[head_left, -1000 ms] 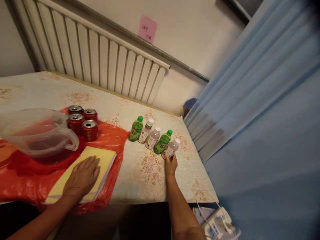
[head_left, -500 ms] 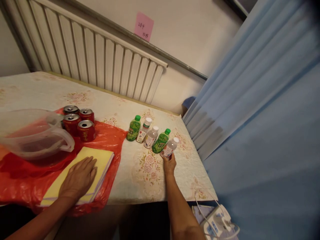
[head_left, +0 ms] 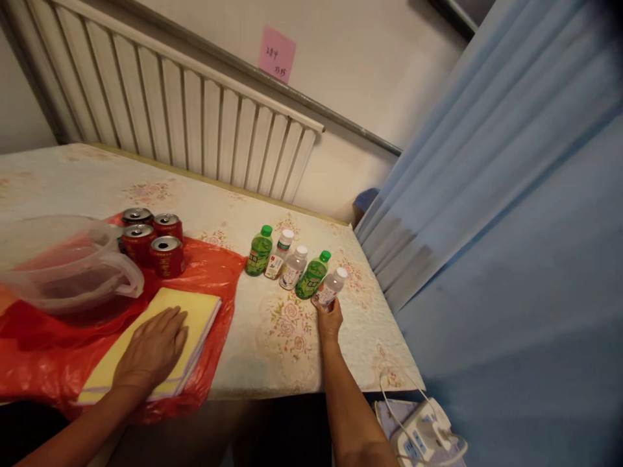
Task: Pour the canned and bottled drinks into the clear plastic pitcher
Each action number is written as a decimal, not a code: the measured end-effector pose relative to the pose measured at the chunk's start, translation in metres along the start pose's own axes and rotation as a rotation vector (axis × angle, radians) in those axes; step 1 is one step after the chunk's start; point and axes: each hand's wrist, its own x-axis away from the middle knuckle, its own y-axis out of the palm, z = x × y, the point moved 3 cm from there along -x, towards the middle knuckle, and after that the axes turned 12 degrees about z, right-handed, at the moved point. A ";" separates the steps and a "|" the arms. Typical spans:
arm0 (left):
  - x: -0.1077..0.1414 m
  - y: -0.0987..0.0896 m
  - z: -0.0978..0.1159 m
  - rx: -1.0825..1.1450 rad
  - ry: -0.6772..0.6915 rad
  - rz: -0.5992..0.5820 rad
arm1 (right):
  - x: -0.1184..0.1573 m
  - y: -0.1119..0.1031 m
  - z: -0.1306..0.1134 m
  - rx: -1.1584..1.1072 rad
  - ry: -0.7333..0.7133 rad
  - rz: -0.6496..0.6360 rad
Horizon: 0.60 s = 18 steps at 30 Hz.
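My left hand lies flat on a folded yellow cloth, fingers stretched out. Under the cloth spreads a red plastic bag. At the right end of a row of bottles, my right hand grips the lower part of a clear bottle with a white cap. Beside it stands a green-labelled bottle, then a white-capped bottle, a slimmer white-capped bottle and another green bottle. All stand upright on the floral tablecloth.
A clear plastic jug with a handle rests on the red bag at left. Several red cans stand just behind it. A radiator runs along the wall, a blue curtain hangs at right, and a power strip sits below the table's edge.
The view has shifted very slightly. Both hands keep their places, the left on the yellow cloth and the right on the end bottle.
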 end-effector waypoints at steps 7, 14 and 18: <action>0.000 -0.001 -0.001 0.025 -0.015 0.007 | -0.001 0.001 0.005 0.009 -0.019 0.010; 0.000 -0.004 0.002 0.018 -0.015 0.008 | -0.001 -0.001 0.007 0.041 -0.042 0.024; 0.000 -0.002 0.001 0.021 -0.027 0.001 | -0.001 0.000 0.007 0.038 -0.042 0.022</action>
